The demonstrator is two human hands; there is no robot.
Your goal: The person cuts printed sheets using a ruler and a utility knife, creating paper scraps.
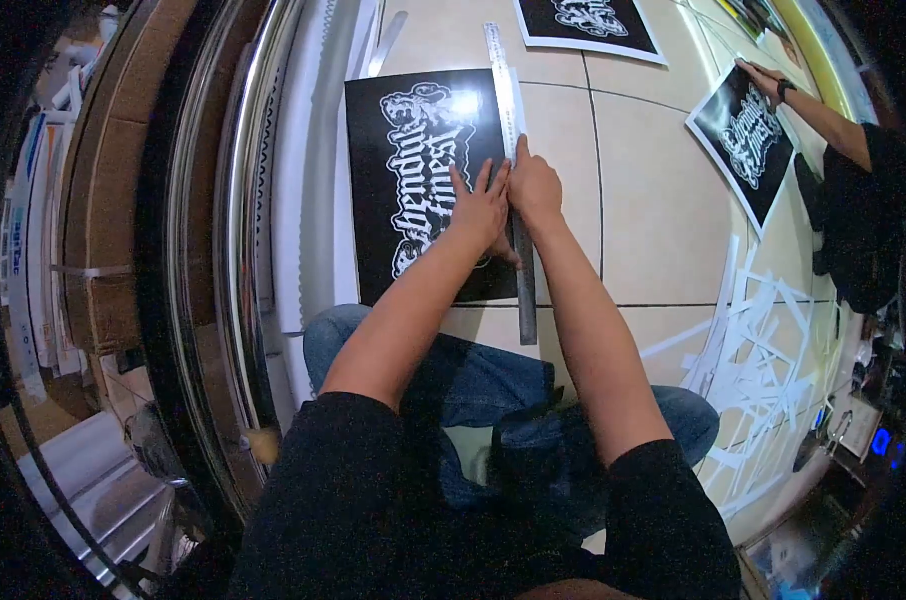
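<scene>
Black poster [423, 180], glossy, rectangular, under metallic ruler [507, 110]

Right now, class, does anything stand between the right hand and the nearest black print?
Yes: the ruler along the right edge of the black print, with the left hand spread close beside the right hand.

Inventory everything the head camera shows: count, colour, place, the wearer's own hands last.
Nearest print: one, black with white lettering, under the left hand
Other prints: two, same colours, top edge and upper right
Ruler: one, silvery, along the nearest print's right edge
Paper strips: many, white, floor at right
Tiled floor: one, cream, centre and right
Cardboard: count unclear, brown, left
Co-worker: one, black clothing, far right
Jeans: one pair, blue, lower centre
Left hand: one, bare, fingers spread
Right hand: one, bare, at the ruler
</scene>
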